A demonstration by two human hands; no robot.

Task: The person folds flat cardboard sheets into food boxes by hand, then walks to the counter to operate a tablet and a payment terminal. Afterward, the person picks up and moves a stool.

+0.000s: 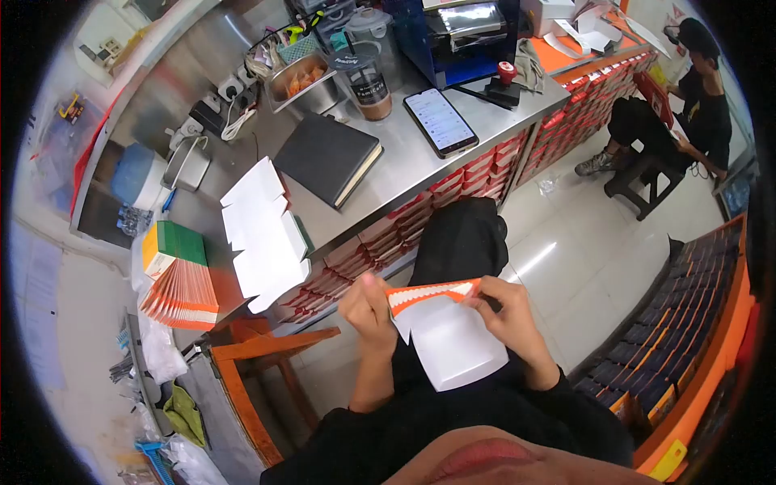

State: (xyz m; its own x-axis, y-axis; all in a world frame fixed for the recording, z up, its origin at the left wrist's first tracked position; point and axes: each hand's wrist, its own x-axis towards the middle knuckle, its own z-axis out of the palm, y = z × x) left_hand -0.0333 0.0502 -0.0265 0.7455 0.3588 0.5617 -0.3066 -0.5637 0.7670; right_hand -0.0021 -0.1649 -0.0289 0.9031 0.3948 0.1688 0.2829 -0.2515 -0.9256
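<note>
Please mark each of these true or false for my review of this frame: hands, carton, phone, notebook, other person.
1. The left hand and right hand both hold the white and orange carton. True.
2. The phone lies screen down on the floor. False: the phone lies on the metal counter with its screen up and lit.
3. The black notebook is closed. True.
4. The other person is standing. False: the other person sits on a black stool.
5. A red-topped stamp is on the counter, beyond the phone. True.
</note>
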